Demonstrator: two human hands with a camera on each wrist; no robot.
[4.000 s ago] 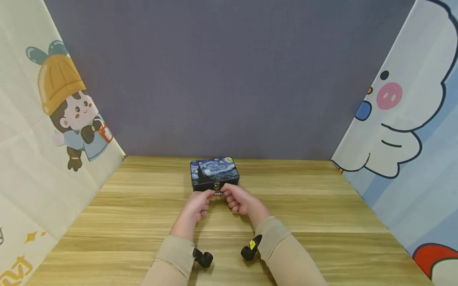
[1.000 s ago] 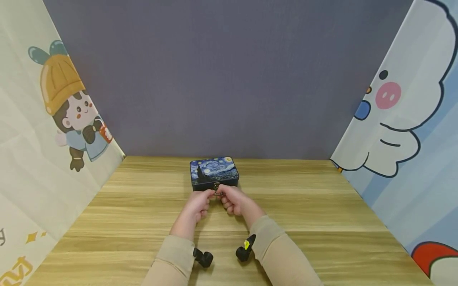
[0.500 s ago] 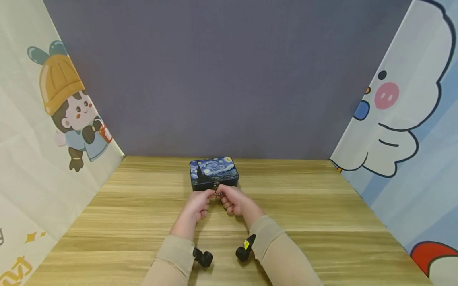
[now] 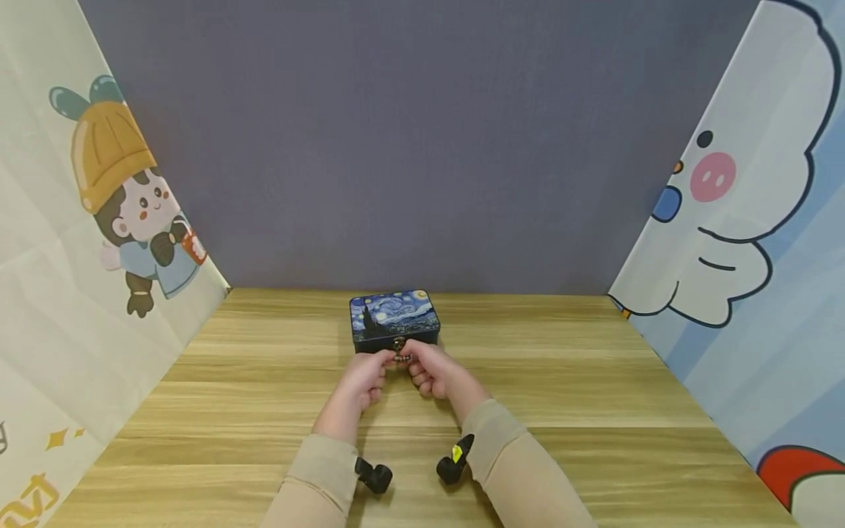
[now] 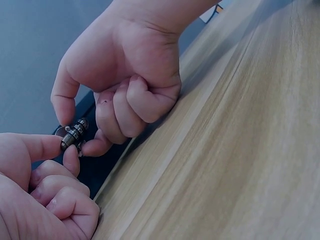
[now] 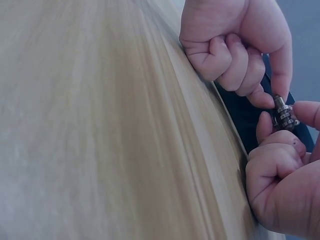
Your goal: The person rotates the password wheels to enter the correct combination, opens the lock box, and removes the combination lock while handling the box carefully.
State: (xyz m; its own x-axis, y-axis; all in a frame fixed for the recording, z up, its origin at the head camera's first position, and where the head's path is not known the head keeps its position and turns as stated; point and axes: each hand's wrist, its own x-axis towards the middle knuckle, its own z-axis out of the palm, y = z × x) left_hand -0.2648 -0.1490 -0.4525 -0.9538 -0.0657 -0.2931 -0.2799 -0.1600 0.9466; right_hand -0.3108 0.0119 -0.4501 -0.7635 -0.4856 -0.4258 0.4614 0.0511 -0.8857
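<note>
Pinching the tin box's (image 4: 396, 314) combination padlock (image 5: 74, 134) near the worktop's (image 4: 521, 315) far edge, the left hand (image 4: 365, 378) seemingly steadies it while the right hand (image 4: 432, 369) grips its dials (image 6: 285, 115).

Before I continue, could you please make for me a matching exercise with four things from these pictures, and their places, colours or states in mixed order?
1. table
2. combination lock
3. sleeves
4. box

A. closed, with a night-sky picture on top
B. between the fingers of the left hand and right hand
C. wood-grained
D. beige

Pairs: 1-C, 2-B, 3-D, 4-A
</note>
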